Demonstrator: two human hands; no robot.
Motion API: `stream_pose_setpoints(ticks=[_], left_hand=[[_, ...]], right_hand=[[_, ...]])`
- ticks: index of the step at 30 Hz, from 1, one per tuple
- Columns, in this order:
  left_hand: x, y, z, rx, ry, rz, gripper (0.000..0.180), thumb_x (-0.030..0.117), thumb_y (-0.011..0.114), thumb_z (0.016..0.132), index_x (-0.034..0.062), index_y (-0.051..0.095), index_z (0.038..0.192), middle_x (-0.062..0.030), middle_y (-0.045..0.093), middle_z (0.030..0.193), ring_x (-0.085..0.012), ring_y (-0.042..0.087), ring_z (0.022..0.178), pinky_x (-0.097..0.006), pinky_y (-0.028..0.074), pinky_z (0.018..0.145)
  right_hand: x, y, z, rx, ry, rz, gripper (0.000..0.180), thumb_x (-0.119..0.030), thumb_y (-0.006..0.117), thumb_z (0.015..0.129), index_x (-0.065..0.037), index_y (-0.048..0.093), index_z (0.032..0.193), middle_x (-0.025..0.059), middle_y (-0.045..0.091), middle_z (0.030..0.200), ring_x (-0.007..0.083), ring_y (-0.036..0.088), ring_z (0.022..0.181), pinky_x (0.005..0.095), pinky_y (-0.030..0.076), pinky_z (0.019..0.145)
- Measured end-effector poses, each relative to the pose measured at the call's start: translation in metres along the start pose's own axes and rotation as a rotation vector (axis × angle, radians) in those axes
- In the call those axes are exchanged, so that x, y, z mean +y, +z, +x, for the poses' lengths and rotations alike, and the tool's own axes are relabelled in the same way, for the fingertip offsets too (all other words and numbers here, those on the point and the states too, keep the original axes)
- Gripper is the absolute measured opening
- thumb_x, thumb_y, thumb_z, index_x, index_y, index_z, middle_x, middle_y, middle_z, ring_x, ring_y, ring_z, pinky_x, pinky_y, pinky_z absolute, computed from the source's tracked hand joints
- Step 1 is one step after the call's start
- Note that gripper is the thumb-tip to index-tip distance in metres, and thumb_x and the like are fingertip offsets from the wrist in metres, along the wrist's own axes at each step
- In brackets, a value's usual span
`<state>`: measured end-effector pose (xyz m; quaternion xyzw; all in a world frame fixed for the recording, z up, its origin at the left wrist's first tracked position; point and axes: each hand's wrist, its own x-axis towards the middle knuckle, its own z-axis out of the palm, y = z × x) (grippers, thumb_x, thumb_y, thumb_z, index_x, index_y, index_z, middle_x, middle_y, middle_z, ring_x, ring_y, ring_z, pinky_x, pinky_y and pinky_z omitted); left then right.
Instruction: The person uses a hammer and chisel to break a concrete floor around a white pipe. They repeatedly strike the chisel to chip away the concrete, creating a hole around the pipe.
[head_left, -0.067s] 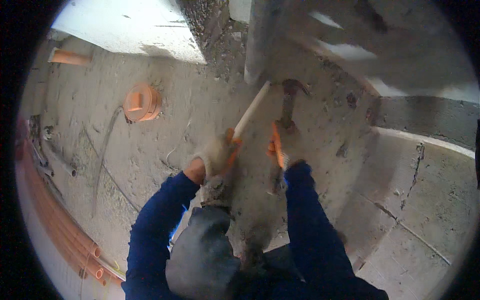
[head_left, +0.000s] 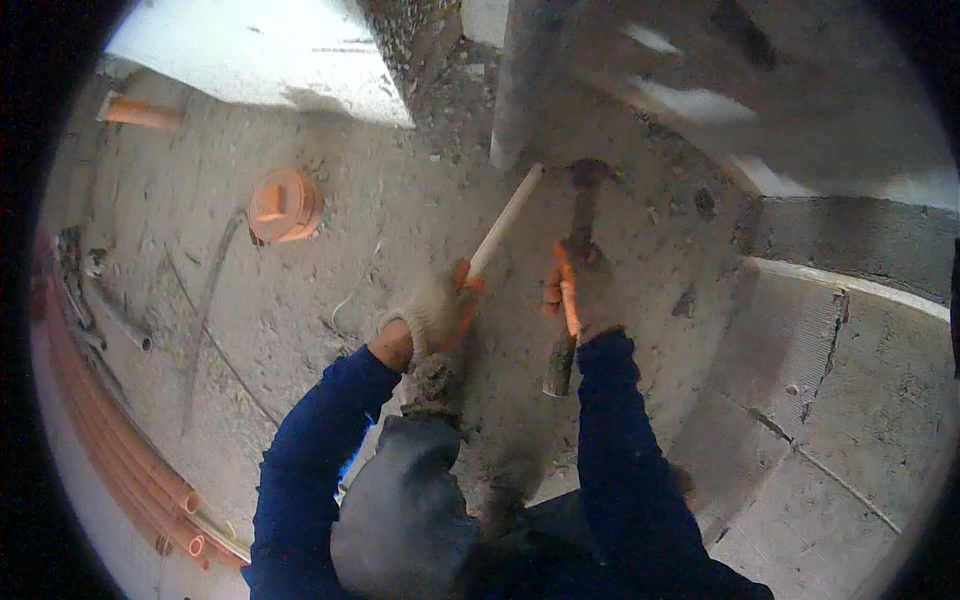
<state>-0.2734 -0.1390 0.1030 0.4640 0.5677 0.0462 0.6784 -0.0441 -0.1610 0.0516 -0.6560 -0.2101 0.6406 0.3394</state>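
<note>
My left hand (head_left: pixel 442 303), in a pale knitted glove with orange on the fingers, is closed around a pale, straight stick (head_left: pixel 506 222). The stick slants up and to the right. Its far tip lies near the lower end of a grey post (head_left: pixel 512 110). To the right, my right hand (head_left: pixel 578 288), in a similar glove, grips a claw hammer (head_left: pixel 584 205). The dark hammer head, a little blurred, lies to the right of the stick's tip, apart from it. Below the fist, the butt of the hammer handle sticks out toward me.
An orange round pipe cap (head_left: pixel 285 205) sits in the rough floor at the left, by a dark hose (head_left: pixel 207 300). Orange pipes (head_left: pixel 130 450) lie at the lower left, and a short orange pipe (head_left: pixel 143 112) farther back. A block wall (head_left: pixel 860 370) rises at the right.
My right hand with the hammer has shifted slightly to the right, and the handle's butt shows more clearly. The left hand and the stick have barely moved.
</note>
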Motion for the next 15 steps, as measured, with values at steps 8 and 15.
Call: stream_pose_setpoints(ticks=[8, 15], left_hand=[[0.001, 0.000, -0.003, -0.012, 0.007, 0.024, 0.035, 0.042, 0.048, 0.102, 0.0095, 0.047, 0.113, 0.0025, 0.042, 0.060, -0.0102, 0.043, 0.042, -0.030, 0.036, 0.036], [-0.052, -0.018, 0.020, 0.161, 0.125, 0.492, 0.054, 0.034, 0.060, 0.095, 0.0108, 0.038, 0.139, -0.0093, 0.064, 0.095, -0.0192, 0.062, 0.067, -0.035, 0.050, 0.055]], right_hand=[[0.014, 0.023, 0.005, 0.132, -0.316, 0.018, 0.031, -0.044, 0.056, 0.096, -0.013, 0.052, 0.093, 0.0017, 0.050, 0.060, 0.0169, 0.051, 0.056, 0.0411, 0.040, 0.046], [0.021, -0.002, -0.005, 0.021, 0.048, 0.102, 0.036, -0.043, 0.067, 0.092, -0.016, 0.044, 0.096, 0.0024, 0.049, 0.059, 0.0164, 0.046, 0.043, 0.0367, 0.039, 0.040]])
